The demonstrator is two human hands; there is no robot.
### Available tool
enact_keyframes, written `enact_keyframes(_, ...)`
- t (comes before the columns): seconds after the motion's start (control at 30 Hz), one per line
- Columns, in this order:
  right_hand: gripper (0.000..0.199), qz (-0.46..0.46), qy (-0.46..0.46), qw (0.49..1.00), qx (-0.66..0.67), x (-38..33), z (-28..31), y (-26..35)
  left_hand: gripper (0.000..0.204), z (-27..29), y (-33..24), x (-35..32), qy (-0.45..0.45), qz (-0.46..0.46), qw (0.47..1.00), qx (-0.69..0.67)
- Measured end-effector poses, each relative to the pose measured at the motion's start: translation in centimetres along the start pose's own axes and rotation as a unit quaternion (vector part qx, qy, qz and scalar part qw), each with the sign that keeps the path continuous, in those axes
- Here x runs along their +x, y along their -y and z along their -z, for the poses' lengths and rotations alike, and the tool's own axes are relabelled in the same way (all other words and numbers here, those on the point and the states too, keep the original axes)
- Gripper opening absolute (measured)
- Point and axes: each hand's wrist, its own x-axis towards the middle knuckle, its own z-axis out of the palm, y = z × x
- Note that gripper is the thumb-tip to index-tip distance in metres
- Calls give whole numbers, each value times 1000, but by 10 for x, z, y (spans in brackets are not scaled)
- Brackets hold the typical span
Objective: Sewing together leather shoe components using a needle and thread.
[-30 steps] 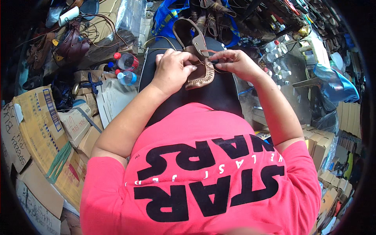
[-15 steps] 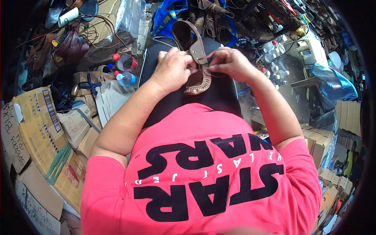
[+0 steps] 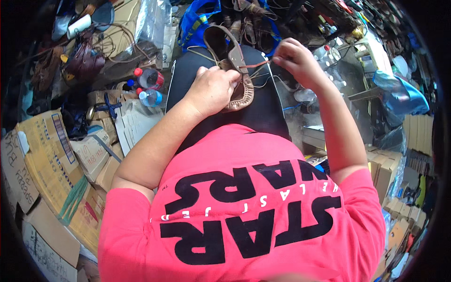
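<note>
A brown leather moccasin-style shoe (image 3: 237, 59) rests on my dark-trousered lap, its gathered toe toward me and its heel opening away. My left hand (image 3: 210, 90) is closed round the shoe's left side near the middle, fingertips partly hidden at the opening. Out to the right of the shoe, my right hand (image 3: 297, 62) pinches the end of a reddish-brown lace (image 3: 256, 65). That lace runs nearly straight from the shoe's side to my fingers. Thin pale cord (image 3: 268, 79) loops loosely below it, beside the shoe.
Beyond my knees stands a blue bag (image 3: 190, 28) with several brown shoes (image 3: 249, 28) by it. Bottles (image 3: 151, 97) stand at the left, and more plastic bottles (image 3: 324, 52) at the right. Cardboard boxes (image 3: 51, 150) crowd the left side; blue plastic sheeting (image 3: 401, 94) lies right.
My right hand has moved from the shoe out to the right and slightly away, drawing the lace out. My left hand stays on the shoe, shifted slightly right.
</note>
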Motion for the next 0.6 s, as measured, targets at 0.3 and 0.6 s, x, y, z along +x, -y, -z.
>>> enact_keyframes(0.3, 12, 154, 64, 961, -221, -3, -21, 34, 13, -6, 3, -4, -10, -12, 1000, 20)
enact_keyframes(0.6, 13, 130, 73, 954, -259, -18, -13, -24, 11, 23, 29, -46, -34, -105, 986, 129)
